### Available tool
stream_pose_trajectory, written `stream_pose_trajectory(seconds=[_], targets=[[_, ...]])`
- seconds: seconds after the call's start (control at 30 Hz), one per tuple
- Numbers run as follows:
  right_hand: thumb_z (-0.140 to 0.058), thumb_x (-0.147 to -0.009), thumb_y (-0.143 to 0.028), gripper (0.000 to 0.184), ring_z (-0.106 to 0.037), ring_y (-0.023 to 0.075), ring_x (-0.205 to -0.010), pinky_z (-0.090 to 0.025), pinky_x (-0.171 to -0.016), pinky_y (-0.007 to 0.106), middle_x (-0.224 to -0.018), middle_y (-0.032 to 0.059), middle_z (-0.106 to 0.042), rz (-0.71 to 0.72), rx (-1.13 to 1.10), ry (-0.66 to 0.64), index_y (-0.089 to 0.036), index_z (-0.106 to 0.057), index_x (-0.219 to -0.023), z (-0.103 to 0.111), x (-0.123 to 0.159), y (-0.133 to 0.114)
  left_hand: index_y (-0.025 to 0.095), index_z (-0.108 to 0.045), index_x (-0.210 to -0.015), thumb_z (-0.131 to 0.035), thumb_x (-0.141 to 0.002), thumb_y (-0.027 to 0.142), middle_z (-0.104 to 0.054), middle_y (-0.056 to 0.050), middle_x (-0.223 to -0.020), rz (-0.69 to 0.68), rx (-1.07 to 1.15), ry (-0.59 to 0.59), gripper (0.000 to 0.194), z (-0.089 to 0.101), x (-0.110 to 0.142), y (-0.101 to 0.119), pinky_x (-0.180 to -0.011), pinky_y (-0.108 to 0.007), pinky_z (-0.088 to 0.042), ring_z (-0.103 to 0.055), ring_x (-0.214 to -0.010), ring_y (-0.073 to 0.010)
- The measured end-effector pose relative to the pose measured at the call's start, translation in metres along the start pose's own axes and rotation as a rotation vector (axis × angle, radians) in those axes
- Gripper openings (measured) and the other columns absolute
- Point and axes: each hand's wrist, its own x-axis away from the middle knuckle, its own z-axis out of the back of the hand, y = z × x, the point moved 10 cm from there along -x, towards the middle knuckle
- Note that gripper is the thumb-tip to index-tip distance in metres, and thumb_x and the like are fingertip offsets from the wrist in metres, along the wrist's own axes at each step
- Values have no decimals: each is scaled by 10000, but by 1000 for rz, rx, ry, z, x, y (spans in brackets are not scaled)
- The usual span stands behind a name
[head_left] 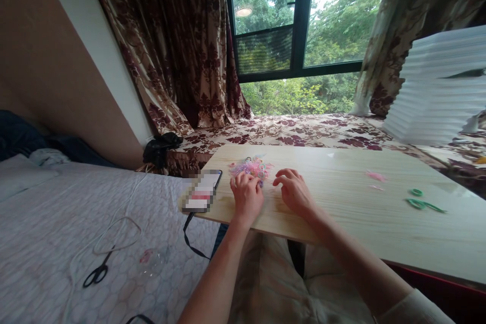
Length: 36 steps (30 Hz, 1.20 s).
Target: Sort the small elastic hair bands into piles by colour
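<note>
A loose pile of small, thin elastic-looking bands (250, 166) in pink, lilac and other pastel colours lies near the table's far left part. My left hand (247, 195) rests at the near edge of this pile, fingers bent and apart, touching it. A purple ring-like piece (260, 183) shows by its thumb. Just right of the pile, my right hand (296, 192) hovers low over the wood with curved, parted fingers and nothing visible in them. The undersides of both hands are hidden.
On the light wooden table (341, 212) lie a phone (203, 191) at left, pink strands (375, 176) and green bands (419, 204) at right. Black scissors (99, 271) and a white cable (114, 223) lie on the bed. A white pleated object (436, 86) stands at right.
</note>
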Motion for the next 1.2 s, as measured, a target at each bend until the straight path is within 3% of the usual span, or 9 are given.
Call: stream_pose_trajectory(seconds=[0.1, 0.23, 0.53, 0.67, 1.07, 1.2], targets=[[-450, -703, 37, 395, -505, 250, -1114, -420, -922, 410, -1078, 76, -675, -51, 11, -26, -224, -737, -775, -4, -1, 7, 228, -738, -927, -529, -825, 95, -701, -75, -1053, -1, 4, 3, 268, 0, 0, 0, -1092, -519, -317, -493, -1230, -281], [-465, -729, 20, 415, -500, 258, -1119, -420, -924, 424, -1085, 87, -677, -109, 27, -38, -231, -759, -880, -7, -1, 14, 233, -735, -943, -528, -829, 98, -701, -71, -1052, -3, 8, 9, 271, 0, 1, 0, -1099, -515, -315, -493, -1240, -282], [-600, -806, -196, 147, -527, 256, -1098, -413, -941, 430, -1091, 80, -680, -46, 27, -32, -230, -740, -832, -6, 1, 3, 215, -736, -942, -514, -840, 103, -700, -73, -1071, 1, 9, -5, 269, 0, 0, 0, -1106, -503, -305, -487, -1234, -276], [-626, -819, -252, 131, -533, 260, -1110, -409, -952, 435, -1082, 75, -686, -49, 33, -50, -242, -751, -857, -7, 1, 3, 223, -734, -949, -511, -836, 104, -701, -77, -1060, -6, 15, -4, 277, 0, 1, 0, -1103, -514, -300, -484, -1238, -280], [-544, -889, -168, 208, -526, 231, -1100, -393, -929, 394, -1050, 68, -692, -72, 51, -120, -203, -705, -761, -9, -2, 2, 232, -737, -924, -501, -834, 110, -704, -77, -1026, -30, 3, 22, 281, -1, 1, 0, -1080, -499, -329, -517, -1197, -268], [-540, -891, -154, 208, -519, 226, -1124, -376, -947, 396, -1044, 63, -700, -65, 64, -106, -197, -685, -748, 5, 3, 3, 224, -739, -949, -506, -841, 131, -712, -81, -1064, -68, -12, 41, 273, -3, 2, -2, -1066, -498, -349, -524, -1193, -290]])
